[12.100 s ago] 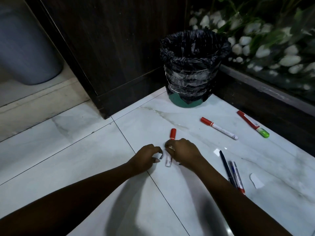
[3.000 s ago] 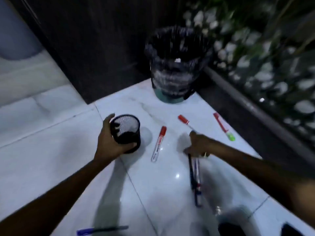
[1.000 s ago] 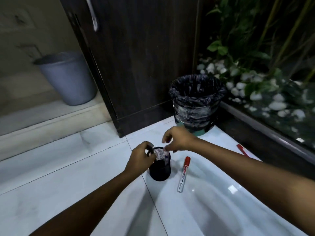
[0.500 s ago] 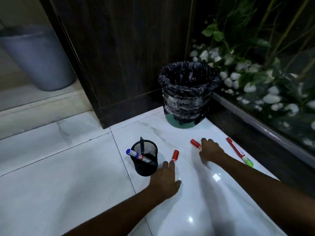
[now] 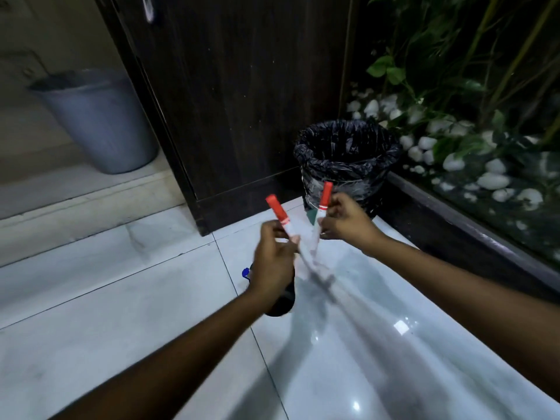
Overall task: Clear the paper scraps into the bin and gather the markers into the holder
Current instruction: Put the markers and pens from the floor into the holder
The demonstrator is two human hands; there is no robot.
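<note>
My left hand (image 5: 272,262) grips a white marker with a red cap (image 5: 280,216), cap up, tilted left. My right hand (image 5: 348,222) grips a second red-capped marker (image 5: 323,201), nearly upright. Both hands are raised above the floor, close together, and the marker bodies are blurred. The black mesh holder (image 5: 283,301) stands on the floor right under my left hand, mostly hidden by it. A blue marker cap (image 5: 245,272) sticks out at the holder's left. The bin (image 5: 345,165) with a black liner stands behind my hands in the corner.
A dark wooden door (image 5: 242,86) rises behind the bin. A raised dark ledge (image 5: 472,231) with white pebbles and green plants runs along the right. A grey bucket (image 5: 100,125) stands at the back left on a step. The floor is glossy white marble tile.
Half a second ago both hands were down on the floor at the two red-capped markers. Now each hand has lifted one marker off the floor, above the holder.
</note>
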